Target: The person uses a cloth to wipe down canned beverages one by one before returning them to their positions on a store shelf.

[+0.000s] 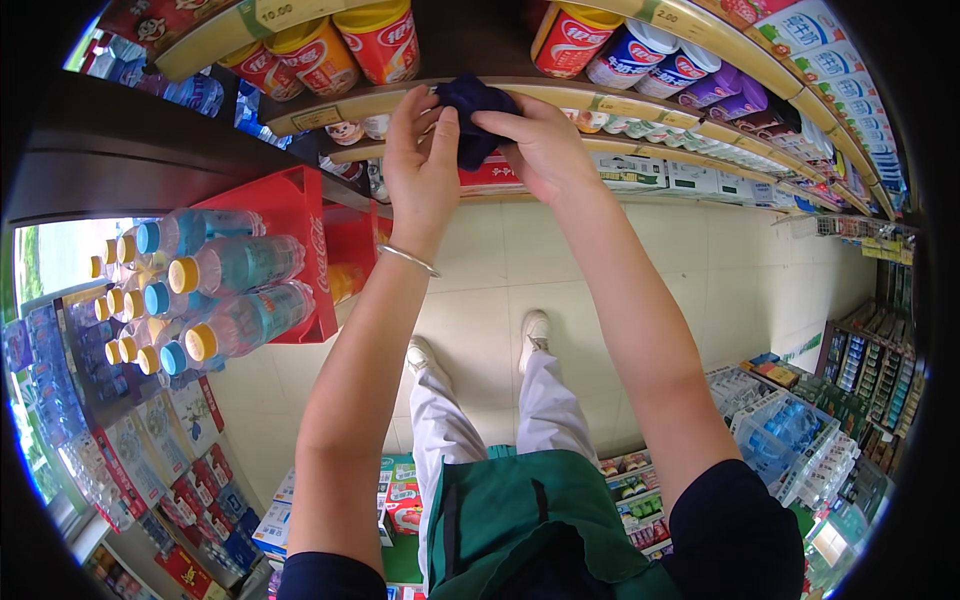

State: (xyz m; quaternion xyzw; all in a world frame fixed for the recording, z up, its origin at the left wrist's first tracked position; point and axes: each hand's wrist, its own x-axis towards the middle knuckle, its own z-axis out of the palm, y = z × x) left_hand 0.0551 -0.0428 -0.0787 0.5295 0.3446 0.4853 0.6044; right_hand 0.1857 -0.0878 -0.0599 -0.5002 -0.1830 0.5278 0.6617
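A dark navy cloth, bunched up, is between my two hands in front of the shelf edge. My right hand grips its right side, with the thumb lying over the fabric. On the cloth's left side is my left hand, fingers bent and thumb up against the fabric; whether its fingers pinch the cloth is hard to see. Behind the cloth runs the yellowish price rail of a dark shelf. Red and orange canisters with yellow lids stand on that shelf to the left, and a red canister stands to the right.
At the left, a red Coca-Cola crate stands beside many drink bottles with yellow and blue caps. Lower shelves hold cartons and small cups. Pale floor tiles lie under my feet. Packs of bottled drinks are stacked at the lower right.
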